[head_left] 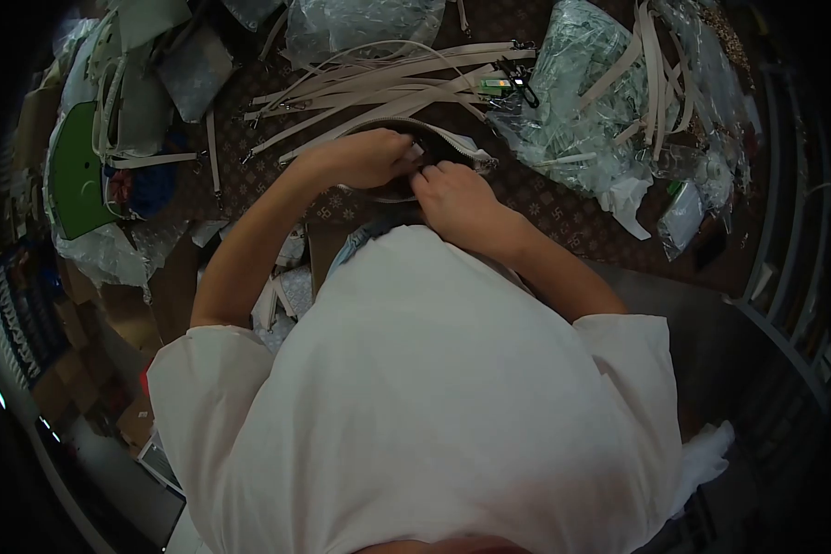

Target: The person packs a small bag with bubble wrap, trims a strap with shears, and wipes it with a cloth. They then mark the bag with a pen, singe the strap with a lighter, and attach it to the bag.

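A dark-lined bag with an open zipper (462, 144) lies close to my body at the table's near edge. My left hand (371, 159) reaches over its opening from the left, with fingers curled together and a small pale bit showing at the tips. From the right, my right hand (454, 198) bends its closed fingers over the near side of the opening. Both sets of fingertips nearly meet inside, and what they grip is hidden. Beyond the bag lie several beige straps (369, 85) with metal clips.
Clear plastic bags (568, 102) are heaped at the right, with more straps (654, 83) on them. A small plastic-wrapped packet (681, 214) lies near the right edge. At the left are pale bags (138, 102) and a green panel (76, 171). Patterned brown cloth (563, 217) covers the table.
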Action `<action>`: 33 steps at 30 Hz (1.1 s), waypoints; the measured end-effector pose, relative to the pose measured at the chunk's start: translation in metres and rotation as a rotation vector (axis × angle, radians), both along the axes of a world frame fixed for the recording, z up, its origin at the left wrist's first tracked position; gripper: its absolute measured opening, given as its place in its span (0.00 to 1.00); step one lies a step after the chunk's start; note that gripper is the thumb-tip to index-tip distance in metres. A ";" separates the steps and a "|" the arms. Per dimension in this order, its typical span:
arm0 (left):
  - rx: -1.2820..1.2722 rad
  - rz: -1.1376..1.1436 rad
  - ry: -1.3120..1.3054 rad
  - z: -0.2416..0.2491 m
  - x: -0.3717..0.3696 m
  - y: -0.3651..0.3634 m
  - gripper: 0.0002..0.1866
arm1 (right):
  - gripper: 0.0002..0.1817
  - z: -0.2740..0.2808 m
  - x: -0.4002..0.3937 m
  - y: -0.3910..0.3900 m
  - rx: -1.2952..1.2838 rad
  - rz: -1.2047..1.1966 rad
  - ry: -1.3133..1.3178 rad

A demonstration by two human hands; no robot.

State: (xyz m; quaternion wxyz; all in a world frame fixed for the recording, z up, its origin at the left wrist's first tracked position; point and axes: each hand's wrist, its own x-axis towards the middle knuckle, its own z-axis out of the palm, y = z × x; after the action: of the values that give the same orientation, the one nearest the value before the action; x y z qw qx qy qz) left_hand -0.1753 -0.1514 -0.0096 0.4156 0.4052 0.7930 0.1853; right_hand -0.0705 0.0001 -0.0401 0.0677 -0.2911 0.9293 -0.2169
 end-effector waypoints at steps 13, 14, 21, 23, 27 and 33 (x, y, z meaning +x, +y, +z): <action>0.185 -0.355 0.649 -0.017 0.035 -0.010 0.15 | 0.03 -0.004 0.000 0.009 0.051 0.210 0.048; 0.200 -0.387 0.689 -0.016 0.036 -0.013 0.17 | 0.03 -0.003 0.000 0.010 0.051 0.210 0.046; 0.186 -0.308 0.627 -0.014 0.042 -0.012 0.17 | 0.05 0.002 0.001 0.010 0.068 0.185 -0.002; 0.049 -0.227 0.417 -0.030 0.051 -0.010 0.12 | 0.05 0.004 0.005 0.012 0.073 0.187 -0.052; 0.130 -0.028 0.281 -0.032 0.049 -0.014 0.09 | 0.06 0.029 -0.004 0.027 -0.279 0.128 -0.054; 0.343 -0.156 0.747 -0.009 0.054 -0.016 0.11 | 0.20 0.044 -0.009 0.073 -0.264 -0.157 0.080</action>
State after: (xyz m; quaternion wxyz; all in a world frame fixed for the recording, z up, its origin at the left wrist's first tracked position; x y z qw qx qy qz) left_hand -0.1216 -0.1678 -0.0187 0.0385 0.5667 0.8138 0.1229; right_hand -0.0794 0.0730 0.0036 -0.0253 -0.2322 0.9146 -0.3301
